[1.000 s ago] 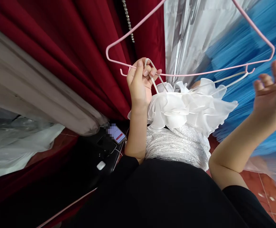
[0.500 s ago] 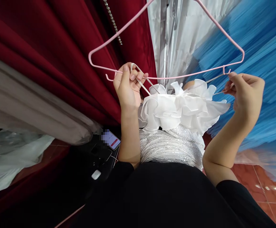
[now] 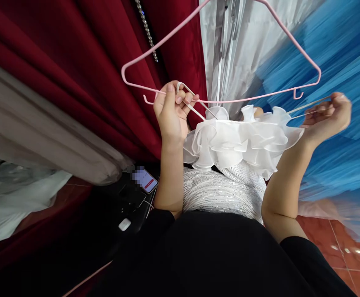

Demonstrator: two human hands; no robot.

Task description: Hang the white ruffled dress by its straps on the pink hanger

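My left hand [image 3: 172, 115] is closed around the lower bar of a pink clothes hanger [image 3: 248, 99], near its left end. A white strap loop [image 3: 195, 110] passes over its fingers and runs down to a white dress [image 3: 232, 136]. The dress has a ruffled top and a sequined body, and it hangs below the bar against my front. My right hand [image 3: 331, 115] pinches another thin strap [image 3: 306, 105] and pulls it taut to the right, beyond the hanger. The small hook [image 3: 298, 94] at the hanger's right end holds nothing.
Dark red curtains [image 3: 105, 78] and a beige cloth [image 3: 50, 123] hang on the left. Blue tulle [image 3: 347, 62] fills the right side. A lit phone [image 3: 147, 181] and a small white case [image 3: 124, 225] lie on a black surface at lower left. Red tiles [image 3: 337, 235] cover the floor.
My right hand has moved rightward, away from the hanger's right hook, drawing the strap out with it. My left hand and the hanger have shifted slightly right in view.
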